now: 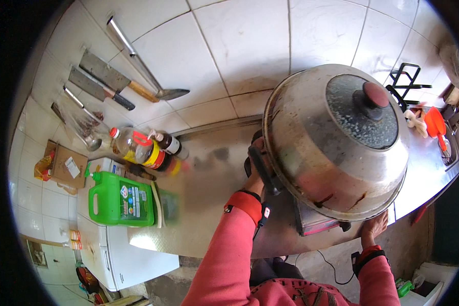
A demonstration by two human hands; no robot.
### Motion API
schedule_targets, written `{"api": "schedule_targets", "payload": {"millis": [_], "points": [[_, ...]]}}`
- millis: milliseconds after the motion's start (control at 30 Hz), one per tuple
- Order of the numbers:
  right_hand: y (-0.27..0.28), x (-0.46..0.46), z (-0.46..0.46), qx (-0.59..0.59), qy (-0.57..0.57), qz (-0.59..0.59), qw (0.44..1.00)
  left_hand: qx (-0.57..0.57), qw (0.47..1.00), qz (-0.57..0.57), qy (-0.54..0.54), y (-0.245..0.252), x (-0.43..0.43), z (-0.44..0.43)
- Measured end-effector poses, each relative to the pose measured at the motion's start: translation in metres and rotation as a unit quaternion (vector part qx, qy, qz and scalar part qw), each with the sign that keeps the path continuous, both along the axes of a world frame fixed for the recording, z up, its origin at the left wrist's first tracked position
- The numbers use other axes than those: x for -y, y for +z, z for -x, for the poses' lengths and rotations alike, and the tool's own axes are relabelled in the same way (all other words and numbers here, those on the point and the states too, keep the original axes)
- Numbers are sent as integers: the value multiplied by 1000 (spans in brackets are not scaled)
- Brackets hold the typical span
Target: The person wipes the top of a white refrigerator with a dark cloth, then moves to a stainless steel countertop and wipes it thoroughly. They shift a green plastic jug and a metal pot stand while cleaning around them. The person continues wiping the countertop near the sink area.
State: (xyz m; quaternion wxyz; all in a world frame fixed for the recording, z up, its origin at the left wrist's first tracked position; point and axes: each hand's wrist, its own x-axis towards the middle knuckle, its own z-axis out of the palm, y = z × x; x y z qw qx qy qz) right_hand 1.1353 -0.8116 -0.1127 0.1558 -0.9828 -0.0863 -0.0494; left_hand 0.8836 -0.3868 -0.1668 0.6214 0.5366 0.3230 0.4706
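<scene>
A large metal wok with a domed lid (310, 153) stands on a gas stove (315, 222) before me. The lid has a round glass window (340, 111) and a dark knob with a reddish top (375, 95). My left hand (257, 168) is at the wok's left side, behind the black side handle (263, 170); its fingers are mostly hidden, so its grip cannot be told. My right hand (375, 226) is low beside the stove, at the counter's front edge under the lid's rim, with its fingertips partly hidden.
A green jug (118, 199), an oil bottle (132, 143) and a pump bottle (168, 144) stand left on the metal counter (210, 199). Cleavers (113, 78) and a spatula (141, 69) hang on the tiled wall. Right are a black rack (407, 82), a red-orange ladle (435, 122) and a sink (453, 153).
</scene>
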Motion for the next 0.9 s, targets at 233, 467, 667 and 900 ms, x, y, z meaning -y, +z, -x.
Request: {"api": "schedule_targets", "payload": {"millis": [233, 467, 667, 900], "points": [[-21, 12, -19, -12, -24, 66, 997, -509, 794, -327, 58, 55, 84, 50], [-23, 13, -26, 40, 10, 59, 997, -496, 802, -332, -28, 119, 206, 144], [-16, 13, -26, 30, 39, 29, 998, -558, 776, -292, 39, 112, 242, 245], [-3, 4, -14, 56, 50, -11, 997, -652, 683, -190, 268, 90, 198, 409]]}}
